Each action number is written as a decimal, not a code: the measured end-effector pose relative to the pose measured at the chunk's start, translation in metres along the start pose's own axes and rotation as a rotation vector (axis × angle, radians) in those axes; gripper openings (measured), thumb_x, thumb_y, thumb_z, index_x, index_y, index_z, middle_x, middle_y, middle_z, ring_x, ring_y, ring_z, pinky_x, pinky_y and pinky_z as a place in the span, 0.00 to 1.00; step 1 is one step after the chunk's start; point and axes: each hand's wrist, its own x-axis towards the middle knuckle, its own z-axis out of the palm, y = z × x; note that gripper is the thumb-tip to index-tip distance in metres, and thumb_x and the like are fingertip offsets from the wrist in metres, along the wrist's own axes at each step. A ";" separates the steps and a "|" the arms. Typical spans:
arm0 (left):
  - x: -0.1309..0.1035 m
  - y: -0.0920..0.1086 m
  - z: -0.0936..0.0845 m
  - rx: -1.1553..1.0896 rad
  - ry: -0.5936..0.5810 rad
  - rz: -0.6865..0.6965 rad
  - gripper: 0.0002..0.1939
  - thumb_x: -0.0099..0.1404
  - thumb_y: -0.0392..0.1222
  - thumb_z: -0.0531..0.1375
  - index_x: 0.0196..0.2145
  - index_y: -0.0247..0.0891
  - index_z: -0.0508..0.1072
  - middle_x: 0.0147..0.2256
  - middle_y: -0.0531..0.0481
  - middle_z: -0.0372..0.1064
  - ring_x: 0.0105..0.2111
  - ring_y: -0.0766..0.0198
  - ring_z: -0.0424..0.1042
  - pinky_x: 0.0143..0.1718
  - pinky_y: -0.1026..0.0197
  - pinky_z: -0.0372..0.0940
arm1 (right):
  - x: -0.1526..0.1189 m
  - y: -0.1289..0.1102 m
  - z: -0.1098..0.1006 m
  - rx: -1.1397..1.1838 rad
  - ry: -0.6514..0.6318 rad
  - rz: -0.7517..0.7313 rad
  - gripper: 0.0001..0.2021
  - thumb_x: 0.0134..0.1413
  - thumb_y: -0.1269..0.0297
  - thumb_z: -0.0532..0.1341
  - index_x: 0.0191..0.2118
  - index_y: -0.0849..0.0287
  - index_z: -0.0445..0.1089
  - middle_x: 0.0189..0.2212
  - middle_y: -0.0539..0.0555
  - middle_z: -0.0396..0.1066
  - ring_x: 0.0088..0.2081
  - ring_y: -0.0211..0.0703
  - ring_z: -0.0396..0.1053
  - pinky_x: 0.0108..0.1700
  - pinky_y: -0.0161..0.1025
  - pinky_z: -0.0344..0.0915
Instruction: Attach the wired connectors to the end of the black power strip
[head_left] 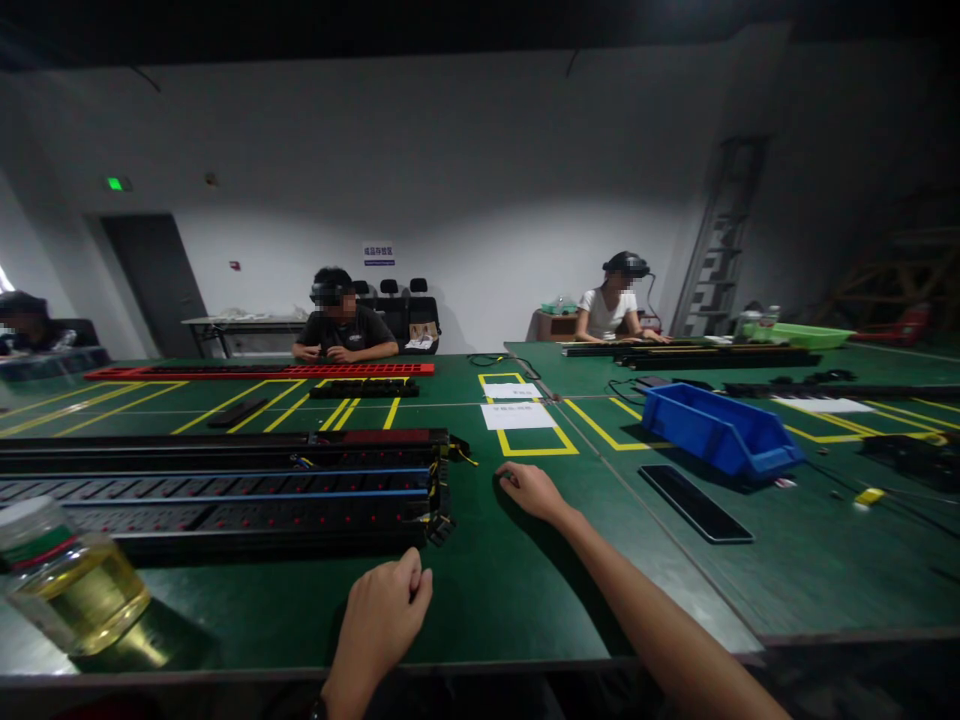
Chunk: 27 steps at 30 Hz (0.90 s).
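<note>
My left hand (384, 612), at the near edge of the smooth green table (480, 620), is folded into a loose fist, thumb beside the bent fingers; I can't see whether anything is tucked inside. My right hand (531, 490) is farther off, its fingers bent down toward the tabletop, and I can't tell whether they are clenched or pinching something.

The long black strips (300, 518) lie side by side to the left of my hands, slim and straight-edged, dotted with red along their faces and lined with glossy blue edging. At their right ends, just beyond my left hand, sits a tangle of thin dark and yellow wires (441, 500).

Near left stands a clear plastic bottle (94, 600), white-capped, with yellow liquid in it. Beyond my right hand are flat white paper sheets (517, 416); to its right, a dark, glassy slab like a phone (694, 503) and a slope-sided blue plastic bin (712, 430).
</note>
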 end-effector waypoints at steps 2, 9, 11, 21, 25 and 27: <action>0.000 0.000 0.000 -0.001 -0.001 0.000 0.13 0.75 0.43 0.50 0.30 0.41 0.62 0.27 0.53 0.70 0.29 0.63 0.71 0.31 0.59 0.46 | 0.000 -0.001 -0.001 -0.003 -0.003 0.003 0.14 0.65 0.65 0.58 0.51 0.54 0.78 0.38 0.53 0.79 0.39 0.44 0.74 0.38 0.35 0.58; 0.001 0.001 -0.002 -0.008 -0.012 -0.012 0.14 0.75 0.43 0.49 0.30 0.41 0.63 0.27 0.53 0.70 0.29 0.63 0.71 0.30 0.59 0.46 | 0.000 -0.002 -0.002 0.014 -0.002 -0.010 0.14 0.65 0.66 0.58 0.51 0.55 0.78 0.38 0.54 0.80 0.39 0.45 0.75 0.39 0.36 0.60; 0.001 0.002 -0.002 -0.007 -0.017 -0.017 0.14 0.75 0.43 0.49 0.30 0.41 0.63 0.27 0.53 0.70 0.29 0.63 0.71 0.30 0.59 0.46 | 0.000 -0.002 -0.002 0.009 -0.002 -0.010 0.14 0.65 0.66 0.58 0.51 0.56 0.78 0.39 0.55 0.80 0.39 0.45 0.75 0.39 0.36 0.60; 0.001 0.000 0.003 0.003 -0.021 -0.025 0.13 0.75 0.42 0.50 0.30 0.42 0.62 0.28 0.53 0.71 0.31 0.62 0.73 0.32 0.58 0.47 | 0.000 -0.002 -0.001 0.004 -0.020 -0.030 0.14 0.66 0.66 0.57 0.51 0.57 0.77 0.41 0.56 0.80 0.40 0.46 0.75 0.40 0.36 0.60; 0.000 0.000 0.003 0.006 -0.021 -0.024 0.13 0.75 0.42 0.50 0.31 0.42 0.62 0.28 0.53 0.71 0.31 0.61 0.73 0.32 0.58 0.47 | 0.001 0.001 0.000 -0.004 -0.014 -0.033 0.14 0.66 0.66 0.57 0.51 0.57 0.77 0.41 0.56 0.80 0.40 0.46 0.75 0.39 0.37 0.60; 0.000 0.000 0.002 0.008 -0.026 -0.026 0.13 0.75 0.42 0.50 0.31 0.42 0.63 0.28 0.53 0.72 0.31 0.61 0.73 0.32 0.58 0.47 | 0.001 0.001 0.000 -0.010 -0.013 -0.026 0.14 0.66 0.66 0.57 0.51 0.57 0.77 0.40 0.56 0.80 0.40 0.46 0.75 0.39 0.37 0.60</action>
